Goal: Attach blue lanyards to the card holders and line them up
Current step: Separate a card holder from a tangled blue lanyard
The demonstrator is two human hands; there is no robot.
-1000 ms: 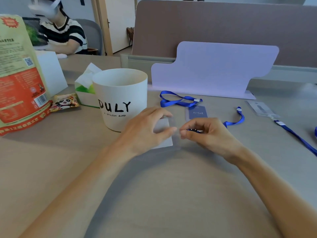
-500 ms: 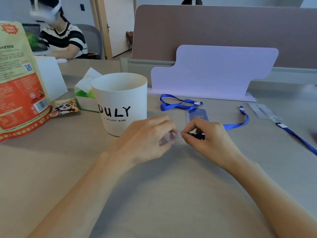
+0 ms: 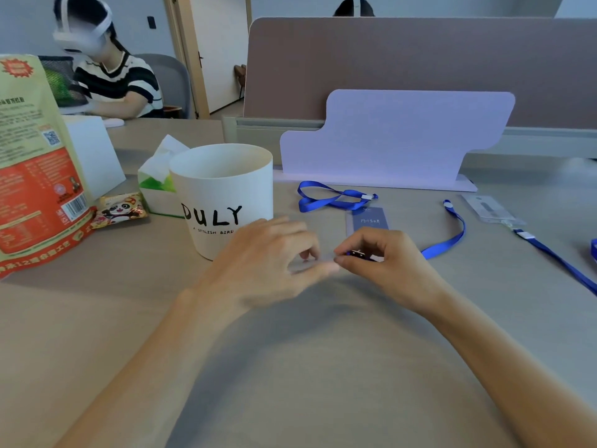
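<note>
1. Toward the far edge of the desk [image 3: 323,367], one card holder [image 3: 368,219] is lying with a blue lanyard [image 3: 329,199] looped beside it, and a second card holder [image 3: 489,209] near the far right edge is trailing its own lanyard [image 3: 562,260] off toward the right (both look attached, though the joins are too small to confirm).
2. Near the middle, a third lanyard [image 3: 450,237] is running into the right hand [image 3: 384,263], so this attachment appears to be under way, with lining up left to do.
3. The right hand is pinching the lanyard's clip [image 3: 358,253] between thumb and curled fingers, wrist resting low on the desk.
4. The left hand [image 3: 274,257] is meeting it fingertip to fingertip, fingers bent in a closed pinch; the clear holder it is presumably gripping is blurred, so I cannot tell for certain.
</note>
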